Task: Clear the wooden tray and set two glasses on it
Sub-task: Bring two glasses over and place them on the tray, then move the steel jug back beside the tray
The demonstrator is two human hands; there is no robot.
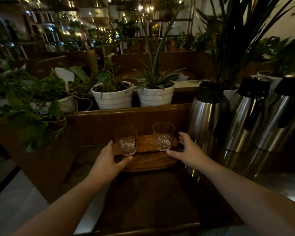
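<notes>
A wooden tray (148,161) lies on the dark table ahead of me. Two clear glasses stand upright on it: the left glass (126,140) and the right glass (163,136). My left hand (109,161) is at the tray's left end, thumb reaching under the left glass's base, fingers spread. My right hand (188,151) is beside the right glass, thumb near its base, fingers apart and not closed around it. Whether the left hand grips the tray edge is hard to tell in the dim light.
Three steel thermos jugs (206,120) stand close at the right, the nearest just past my right hand. White plant pots (112,97) sit on a wooden ledge (126,111) behind the tray. Leafy plants (24,103) crowd the left. The dark tabletop (152,198) stretches toward me.
</notes>
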